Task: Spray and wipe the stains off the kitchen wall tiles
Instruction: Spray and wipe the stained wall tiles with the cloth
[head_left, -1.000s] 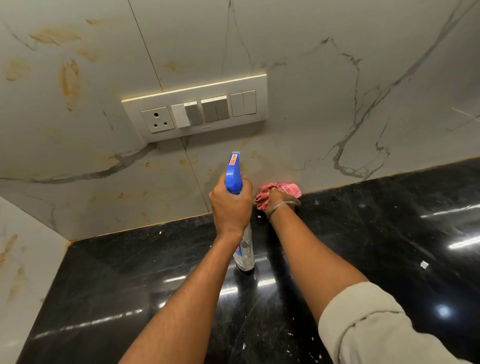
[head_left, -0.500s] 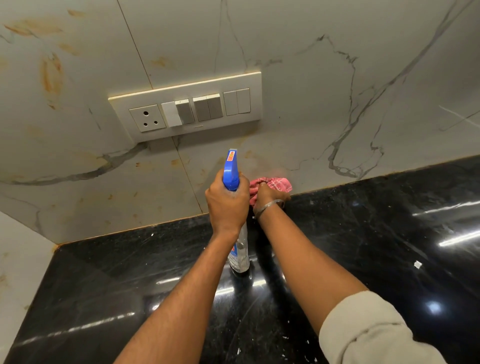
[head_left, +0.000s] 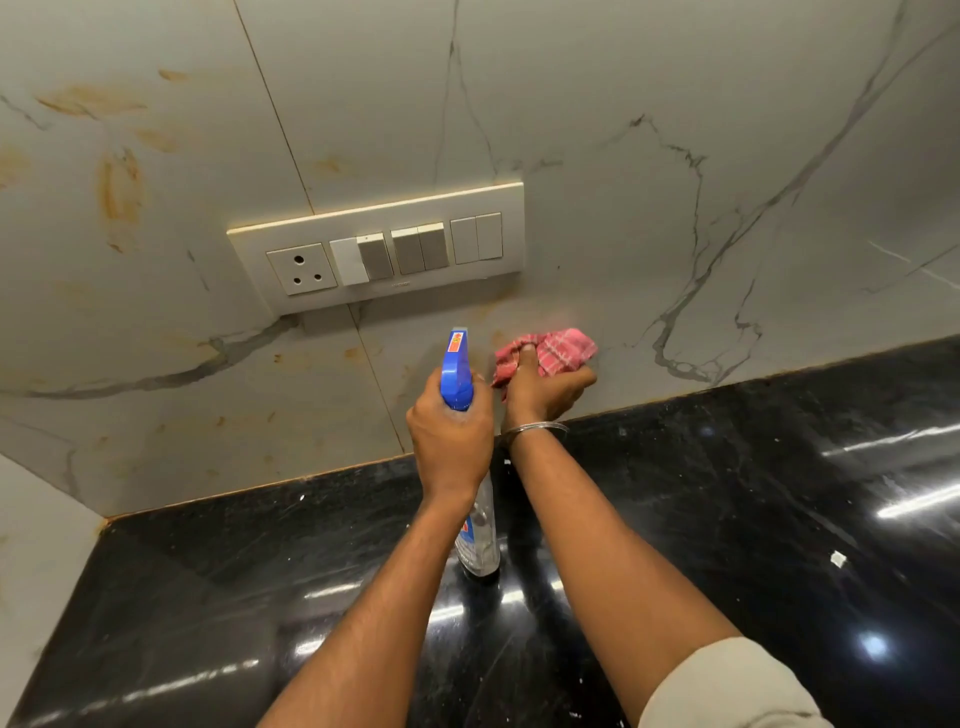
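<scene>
Left grip (head_left: 449, 441) is clenching the bottle (head_left: 456, 369), base down by the table (head_left: 727, 493), right grip (head_left: 540, 389) is bunching the cloth (head_left: 550, 353) vs. the tile (head_left: 623, 312) just below the switches (head_left: 421, 249), so any stray spray is prob. risking wetting the socket (head_left: 301, 267).

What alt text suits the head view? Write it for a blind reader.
A right hand presses a pink checked cloth against the marble-look wall tile below a switch panel, while the left hand grips a blue-topped spray bottle upright above a black countertop. Orange-brown stains mark the tiles further left.
</scene>
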